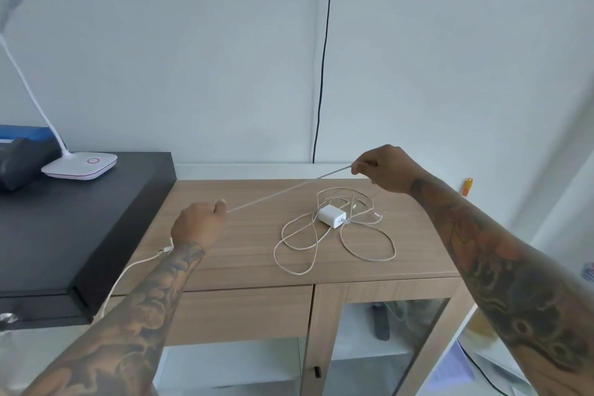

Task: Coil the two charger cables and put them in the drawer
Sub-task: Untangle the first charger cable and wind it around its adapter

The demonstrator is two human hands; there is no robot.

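Fingers (360, 168) of the right hand (384, 169) are pinching one thin white charger cable (276, 192), and the fingers (220, 204) of the left hand (197, 222) are pinching the same cable further along, so a straight, taut length is stretching between the two hands above the light wooden counter (244, 251). Beyond the left fingers, the cable's tail is hanging down past the tattooed left wrist and over the counter's front edge, with a small plug just beside that wrist. Below and between the two hands, a second thin white cable (334, 244) is lying in loose, tangled loops on the counter, touching a small white rectangular charger block (332, 216) that is sitting among the loops. A closed wooden drawer front (244, 315) is showing under the counter, below the left forearm. Left of the left fingers, a white desk lamp with a pink ring on its base (80, 165) is standing on a black cabinet top (64, 228).
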